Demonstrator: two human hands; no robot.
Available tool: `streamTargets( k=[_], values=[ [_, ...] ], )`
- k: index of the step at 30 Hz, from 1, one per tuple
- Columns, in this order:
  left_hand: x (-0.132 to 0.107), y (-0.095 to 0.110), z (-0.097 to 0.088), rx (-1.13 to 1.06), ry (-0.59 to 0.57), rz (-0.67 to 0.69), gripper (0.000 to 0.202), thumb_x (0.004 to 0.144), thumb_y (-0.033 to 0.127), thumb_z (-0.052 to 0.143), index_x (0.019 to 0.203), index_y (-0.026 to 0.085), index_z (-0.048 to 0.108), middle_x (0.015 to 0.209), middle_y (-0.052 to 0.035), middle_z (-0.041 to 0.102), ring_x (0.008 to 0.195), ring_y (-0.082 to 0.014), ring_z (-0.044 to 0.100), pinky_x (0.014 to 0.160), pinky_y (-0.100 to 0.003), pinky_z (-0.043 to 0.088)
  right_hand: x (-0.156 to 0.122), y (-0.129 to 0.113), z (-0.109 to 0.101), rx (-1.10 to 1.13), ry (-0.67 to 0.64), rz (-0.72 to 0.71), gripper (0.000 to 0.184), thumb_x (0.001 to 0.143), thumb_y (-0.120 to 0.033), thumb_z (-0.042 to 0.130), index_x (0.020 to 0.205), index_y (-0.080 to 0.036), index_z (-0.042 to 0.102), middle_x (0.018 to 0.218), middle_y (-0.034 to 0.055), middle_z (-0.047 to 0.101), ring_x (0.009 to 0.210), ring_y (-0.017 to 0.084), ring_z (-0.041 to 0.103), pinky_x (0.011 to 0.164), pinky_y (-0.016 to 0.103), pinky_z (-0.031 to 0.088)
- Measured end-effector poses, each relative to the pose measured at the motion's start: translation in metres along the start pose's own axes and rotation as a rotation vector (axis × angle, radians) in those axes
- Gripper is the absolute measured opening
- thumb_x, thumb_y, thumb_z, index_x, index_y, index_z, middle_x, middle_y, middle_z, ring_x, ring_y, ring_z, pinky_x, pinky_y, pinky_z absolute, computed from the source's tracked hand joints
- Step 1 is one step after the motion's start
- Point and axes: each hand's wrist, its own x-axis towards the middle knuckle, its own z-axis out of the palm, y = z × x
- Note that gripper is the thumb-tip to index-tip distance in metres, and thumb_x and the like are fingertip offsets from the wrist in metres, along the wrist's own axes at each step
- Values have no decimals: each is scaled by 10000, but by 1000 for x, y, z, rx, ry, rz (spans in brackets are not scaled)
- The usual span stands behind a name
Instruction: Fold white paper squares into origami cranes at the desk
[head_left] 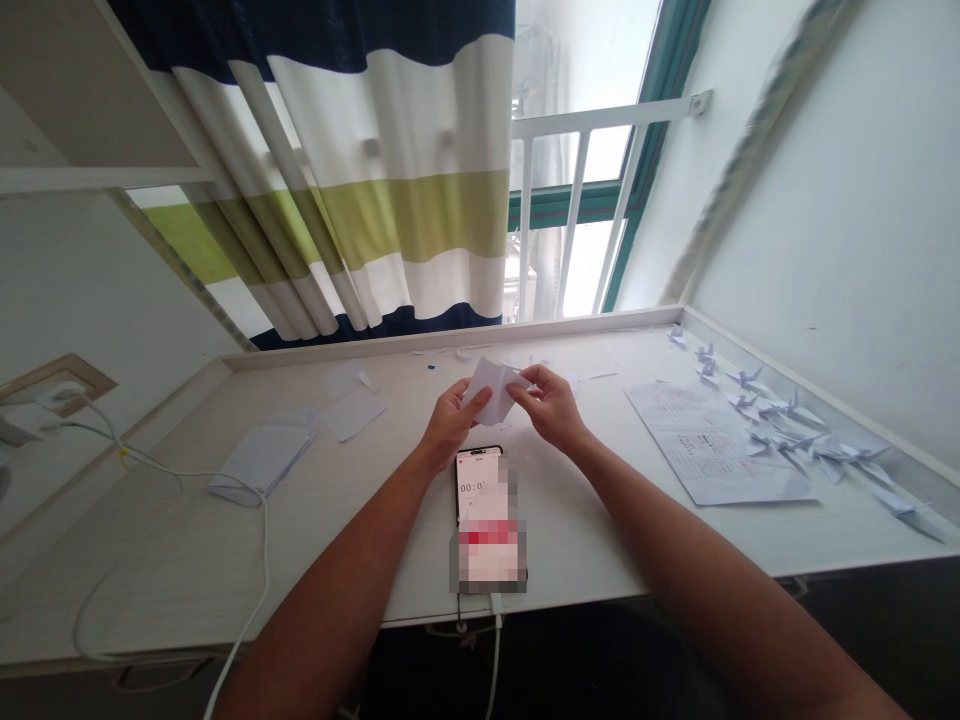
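Both of my hands hold one folded white paper (491,388) just above the middle of the desk. My left hand (452,420) pinches its lower left side. My right hand (551,402) pinches its right edge, fingers closed on the fold. Below my hands a phone (487,520) lies flat on the desk with its screen lit.
Several folded paper cranes (780,420) line the right side by the wall, beside a printed sheet (712,450). A stack of white paper (259,462) and loose sheets (352,412) lie to the left. A white cable (172,480) loops over the desk's left part. A striped curtain (390,200) hangs behind.
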Motion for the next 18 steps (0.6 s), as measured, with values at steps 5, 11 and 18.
streamTargets(
  k=[5, 11, 18],
  values=[
    [6, -7, -5, 195, 346, 211, 608, 759, 480, 886, 1200, 225, 554, 1335, -137, 645, 1224, -280, 635, 998, -416, 526, 3, 4, -2, 144, 81, 56, 335, 766, -487, 831, 814, -221, 633, 777, 15, 670, 719, 186, 604, 663, 344, 518],
    [6, -9, -9, 325, 272, 214, 520, 798, 421, 865, 1233, 212, 673, 1356, -145, 675, 1333, -322, 589, 1135, -481, 437, 5, 4, -4, 144, 79, 57, 404, 741, -564, 846, 821, -224, 643, 802, 24, 688, 746, 192, 623, 689, 351, 541],
    [4, -11, 5, 29, 31, 94, 653, 776, 510, 874, 1287, 165, 658, 1223, -147, 773, 1141, -303, 723, 1015, -433, 535, 3, 5, -1, 183, -6, 69, 451, 716, -599, 875, 854, -217, 678, 820, 35, 719, 738, 193, 643, 708, 364, 560]
  ],
)
